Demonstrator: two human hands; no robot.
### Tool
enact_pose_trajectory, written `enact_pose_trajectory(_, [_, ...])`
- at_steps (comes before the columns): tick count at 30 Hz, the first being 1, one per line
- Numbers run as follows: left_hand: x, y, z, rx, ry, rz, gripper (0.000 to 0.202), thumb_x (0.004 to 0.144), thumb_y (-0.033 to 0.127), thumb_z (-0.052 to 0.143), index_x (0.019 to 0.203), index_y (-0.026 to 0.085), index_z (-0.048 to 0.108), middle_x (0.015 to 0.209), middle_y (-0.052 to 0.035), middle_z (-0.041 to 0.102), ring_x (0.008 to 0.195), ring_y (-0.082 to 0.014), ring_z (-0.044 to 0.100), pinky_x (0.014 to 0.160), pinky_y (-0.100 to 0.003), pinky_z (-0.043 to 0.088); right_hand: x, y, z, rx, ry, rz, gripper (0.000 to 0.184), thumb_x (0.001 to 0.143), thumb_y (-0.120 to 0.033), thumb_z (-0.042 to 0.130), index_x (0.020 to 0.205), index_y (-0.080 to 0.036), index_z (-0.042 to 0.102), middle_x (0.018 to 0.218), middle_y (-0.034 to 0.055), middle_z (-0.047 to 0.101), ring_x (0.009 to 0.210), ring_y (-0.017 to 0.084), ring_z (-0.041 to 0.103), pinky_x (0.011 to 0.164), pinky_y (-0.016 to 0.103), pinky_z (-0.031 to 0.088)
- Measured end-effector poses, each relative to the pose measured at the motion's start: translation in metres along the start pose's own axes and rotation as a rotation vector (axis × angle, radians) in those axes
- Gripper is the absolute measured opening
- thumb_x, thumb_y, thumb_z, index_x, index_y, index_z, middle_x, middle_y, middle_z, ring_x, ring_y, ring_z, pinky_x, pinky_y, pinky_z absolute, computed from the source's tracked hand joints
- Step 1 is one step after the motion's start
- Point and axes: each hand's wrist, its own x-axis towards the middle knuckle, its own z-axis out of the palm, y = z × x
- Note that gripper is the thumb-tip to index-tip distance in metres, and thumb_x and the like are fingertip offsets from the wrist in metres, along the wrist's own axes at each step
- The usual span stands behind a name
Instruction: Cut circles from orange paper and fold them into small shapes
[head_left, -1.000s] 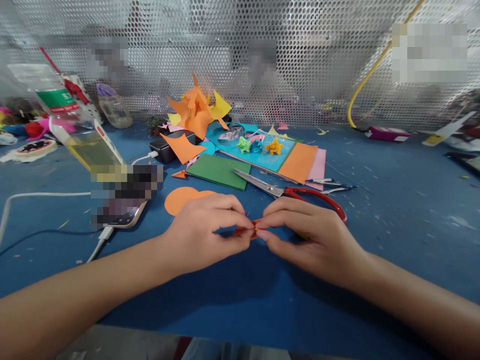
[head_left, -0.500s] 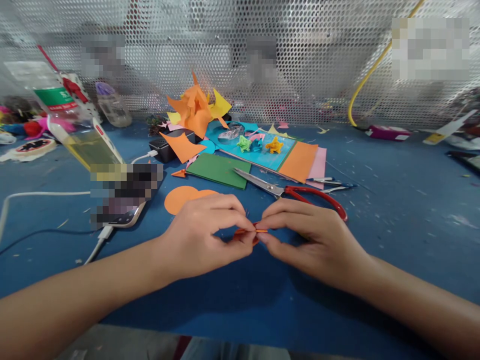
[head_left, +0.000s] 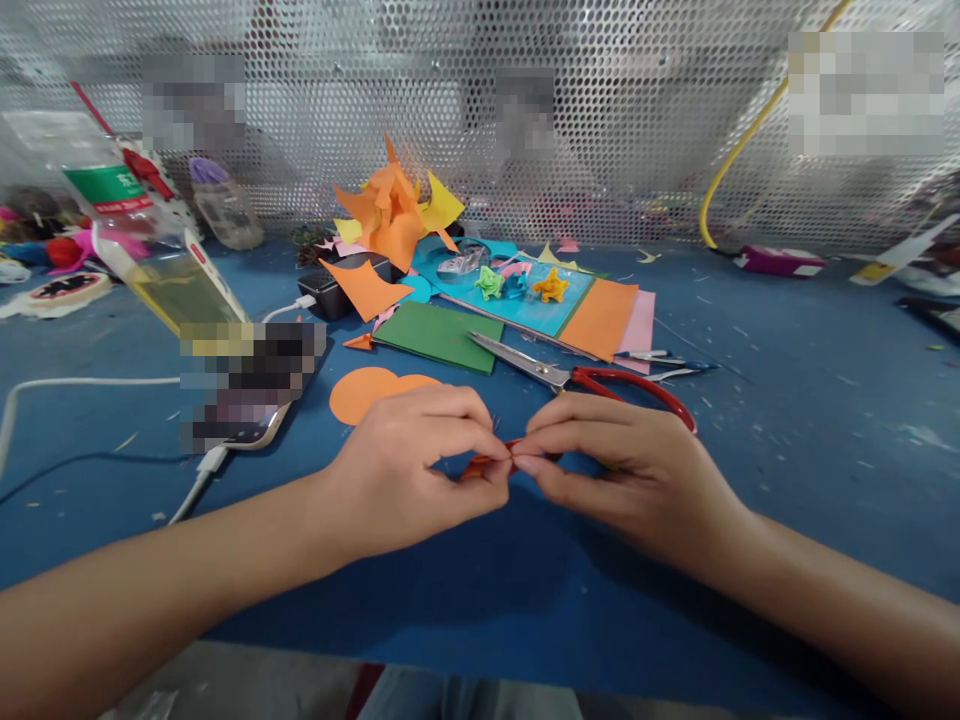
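Between my two hands is a small piece of folded orange paper (head_left: 480, 466), mostly covered by the fingers. My left hand (head_left: 424, 460) pinches it from the left with thumb and fingertips. From the other side, my right hand (head_left: 626, 450) pinches its right end, the fingertips of both hands nearly touching. Orange paper circles (head_left: 364, 396) lie just beyond my left hand. Scissors with red handles (head_left: 555, 374) rest open-bladed behind my right hand, their tips on a stack of green paper (head_left: 435, 335).
Several small folded paper stars (head_left: 551, 286) sit on a blue pad (head_left: 525, 312). Orange and yellow scraps (head_left: 390, 215) pile up behind. At left stand a phone (head_left: 259, 385) with a white cable and a tilted bottle (head_left: 150, 240). Pens (head_left: 667, 362) lie right of the scissors.
Both hands stay in nearly the same place. The fingertips have shifted slightly on the orange paper, and less of it shows at the right fingertips.
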Motion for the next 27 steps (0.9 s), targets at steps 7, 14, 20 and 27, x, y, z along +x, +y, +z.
enact_pose_trajectory(7, [0.0002, 0.0008, 0.0001, -0.02, 0.002, -0.004, 0.008, 0.068, 0.005, 0.063, 0.065, 0.012, 0.065, 0.064, -0.0024, 0.061, 0.056, -0.008, 0.054, 0.053, -0.02, 0.044, 0.0007, -0.0002, 0.0009, 0.045, 0.032, -0.007, 0.009, 0.076, -0.008, 0.062, 0.075, -0.016, 0.065, 0.075, 0.0017, 0.063, 0.067, 0.009, 0.059, 0.063, 0.018, 0.049])
enact_pose_trajectory(14, [0.0022, -0.0023, -0.0024, -0.034, 0.114, -0.035, 0.006, 0.07, 0.009, 0.065, 0.068, 0.014, 0.064, 0.066, -0.001, 0.061, 0.062, -0.0098, 0.058, 0.054, -0.02, 0.047, 0.0012, 0.0059, 0.0022, 0.073, 0.069, 0.105, 0.009, 0.075, -0.014, 0.065, 0.082, -0.019, 0.065, 0.077, 0.0016, 0.063, 0.066, 0.011, 0.057, 0.06, 0.023, 0.049])
enact_pose_trajectory(20, [0.0016, -0.0018, -0.0036, 0.003, 0.037, -0.057, 0.012, 0.073, 0.017, 0.066, 0.084, 0.014, 0.068, 0.075, -0.0034, 0.063, 0.065, -0.0095, 0.058, 0.057, -0.02, 0.048, 0.0017, 0.003, 0.0028, -0.029, 0.049, 0.068, 0.01, 0.076, -0.01, 0.059, 0.076, -0.02, 0.062, 0.073, 0.0002, 0.061, 0.065, 0.011, 0.056, 0.06, 0.024, 0.047])
enact_pose_trajectory(27, [0.0041, 0.0013, -0.0046, -0.012, 0.025, -0.018, 0.006, 0.072, 0.015, 0.068, 0.077, 0.016, 0.07, 0.069, -0.0013, 0.063, 0.065, -0.0107, 0.061, 0.056, -0.021, 0.048, -0.0005, -0.0031, 0.0021, -0.16, 0.058, 0.002, 0.009, 0.076, -0.011, 0.058, 0.077, -0.02, 0.06, 0.075, 0.0001, 0.064, 0.069, 0.012, 0.058, 0.065, 0.027, 0.047])
